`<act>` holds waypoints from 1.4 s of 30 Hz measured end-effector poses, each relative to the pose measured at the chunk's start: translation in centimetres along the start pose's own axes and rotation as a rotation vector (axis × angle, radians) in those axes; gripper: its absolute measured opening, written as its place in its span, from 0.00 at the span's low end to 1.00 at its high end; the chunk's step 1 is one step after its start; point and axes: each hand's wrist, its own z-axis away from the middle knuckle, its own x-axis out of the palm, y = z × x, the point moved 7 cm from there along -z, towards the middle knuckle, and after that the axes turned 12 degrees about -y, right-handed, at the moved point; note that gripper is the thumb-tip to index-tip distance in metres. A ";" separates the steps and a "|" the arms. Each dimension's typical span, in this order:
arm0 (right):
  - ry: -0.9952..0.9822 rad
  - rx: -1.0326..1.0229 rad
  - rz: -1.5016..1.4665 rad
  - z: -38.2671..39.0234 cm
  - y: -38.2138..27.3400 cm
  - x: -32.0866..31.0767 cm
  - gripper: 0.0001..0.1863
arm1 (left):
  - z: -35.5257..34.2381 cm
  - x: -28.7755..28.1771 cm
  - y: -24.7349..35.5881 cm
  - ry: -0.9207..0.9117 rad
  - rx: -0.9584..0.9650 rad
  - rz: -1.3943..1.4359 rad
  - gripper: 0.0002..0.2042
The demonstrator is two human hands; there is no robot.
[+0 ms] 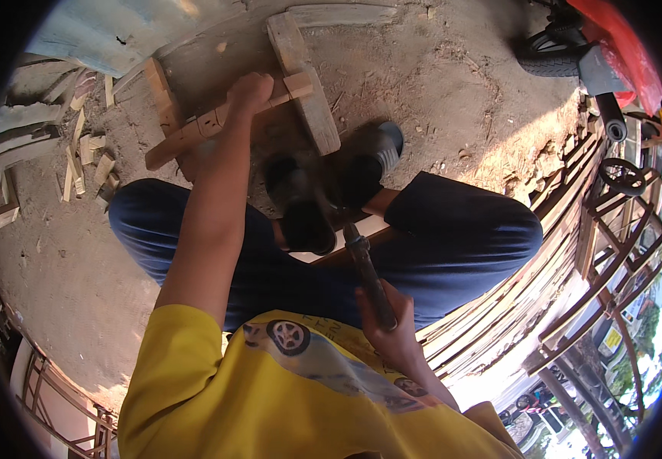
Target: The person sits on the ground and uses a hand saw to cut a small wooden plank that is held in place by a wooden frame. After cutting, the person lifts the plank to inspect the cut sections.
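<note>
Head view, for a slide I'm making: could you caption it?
Over dirt ground, the left hand rests on a wooden slat while the right hand grips a dark-handled tool.

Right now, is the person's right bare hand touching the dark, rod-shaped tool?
Touching. The head view shows the right hand with its fingers wrapped around the lower part of the dark, rod-shaped tool.

A yellow, short-sleeved car-print shirt [193, 382] tops navy trousers [468, 222] and dark, pale-striped footwear [363, 177].
</note>
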 end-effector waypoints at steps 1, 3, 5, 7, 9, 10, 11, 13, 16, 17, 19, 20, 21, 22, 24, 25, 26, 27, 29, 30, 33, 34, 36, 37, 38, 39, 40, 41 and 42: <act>-0.037 -0.015 -0.037 -1.4 -0.2 0.4 0.07 | 0.4 -0.4 -0.1 -0.006 -0.002 0.005 0.25; -0.034 -0.029 -0.013 -1.9 -0.9 0.7 0.07 | 0.7 -0.4 0.1 -0.012 -0.009 0.013 0.25; -0.010 -0.035 0.010 -1.2 -0.9 0.6 0.08 | 0.9 -0.5 0.3 0.005 -0.032 0.009 0.25; 0.053 -0.006 0.044 2.1 -0.1 -0.4 0.08 | 1.1 -0.3 0.3 -0.006 -0.036 -0.017 0.25; -0.005 0.013 0.052 1.0 -0.6 -0.4 0.07 | 1.3 -0.4 0.1 -0.012 -0.046 -0.019 0.25; -0.024 0.030 0.055 0.1 -0.9 -0.3 0.06 | 1.5 -0.6 0.2 -0.021 -0.047 -0.010 0.25; -0.035 0.025 0.035 -1.1 -1.0 -0.1 0.06 | 1.6 -0.5 0.3 -0.033 -0.051 0.001 0.25; -0.064 0.012 -0.015 -3.3 -0.9 0.7 0.05 | 1.9 -0.4 0.6 -0.035 -0.024 -0.010 0.25; 0.009 0.047 0.033 0.5 0.2 -0.8 0.07 | 1.1 0.0 0.0 -0.051 -0.057 -0.030 0.25; 0.030 0.015 0.052 0.7 0.1 -1.1 0.08 | 0.6 -0.2 -0.2 -0.054 -0.076 -0.034 0.25; 0.079 -0.036 0.090 1.3 -0.2 -1.6 0.08 | 0.2 -0.3 -0.5 -0.047 -0.063 -0.014 0.25; 0.036 -0.018 0.045 -0.1 0.1 -1.3 0.08 | 0.3 -0.4 -0.1 -0.046 -0.052 -0.006 0.25; -0.007 0.000 0.001 -2.8 0.2 -1.1 0.07 | 0.3 -0.2 0.4 -0.055 -0.040 0.000 0.25; -0.061 0.015 -0.047 -4.4 0.4 -0.6 0.07 | 0.8 -0.4 0.3 -0.060 -0.038 0.006 0.25; -0.055 0.040 -0.017 -2.9 0.0 -1.0 0.08 | 1.0 -0.3 0.3 -0.053 -0.042 -0.005 0.25; -0.067 0.047 -0.009 -1.7 0.1 -1.1 0.08 | 1.2 -0.3 -0.2 -0.031 -0.061 -0.026 0.25; -0.019 0.012 0.024 -0.5 0.1 -1.4 0.08 | 1.0 -0.6 0.1 -0.008 -0.064 -0.034 0.25; 0.029 -0.024 0.057 0.9 0.4 -1.6 0.09 | 0.8 -1.1 0.0 -0.005 -0.077 -0.025 0.25; 0.044 -0.015 0.032 0.8 0.3 -1.7 0.09 | 0.3 -0.5 0.1 -0.032 -0.085 -0.019 0.25; -0.005 0.021 -0.027 -1.4 -0.5 -1.3 0.09 | 0.2 -0.1 -0.1 -0.042 -0.071 -0.020 0.25; -0.046 0.036 -0.073 -3.6 -0.8 -0.9 0.08 | 0.1 -0.2 -0.4 -0.022 -0.038 -0.014 0.25; -0.041 0.026 -0.075 -3.8 -0.6 -0.7 0.08 | 0.8 -0.5 0.3 0.009 -0.030 -0.014 0.25; 0.026 0.034 0.012 0.5 0.2 -1.0 0.08 | 1.3 -0.5 0.0 0.018 -0.047 -0.013 0.25; 0.067 0.034 0.061 1.9 0.3 -1.5 0.08 | 0.9 -0.4 0.0 0.002 -0.057 -0.024 0.25; 0.056 0.017 0.041 1.6 0.3 -1.7 0.08 | 0.6 -0.4 0.1 -0.015 -0.067 -0.035 0.25; 0.045 0.000 0.021 0.8 0.1 -1.8 0.08 | 0.3 -0.4 0.2 -0.017 -0.069 -0.020 0.25; 0.040 -0.005 -0.005 0.0 0.0 -1.5 0.08 | 0.4 -0.1 0.5 -0.032 -0.068 -0.014 0.25; 0.032 -0.040 -0.008 -1.8 -0.1 -1.1 0.08 | 0.4 -0.1 0.6 -0.039 -0.071 -0.010 0.25; 0.003 -0.081 -0.009 -4.3 -0.2 -0.5 0.07 | -0.9 0.5 -0.6 -0.041 -0.019 -0.077 0.26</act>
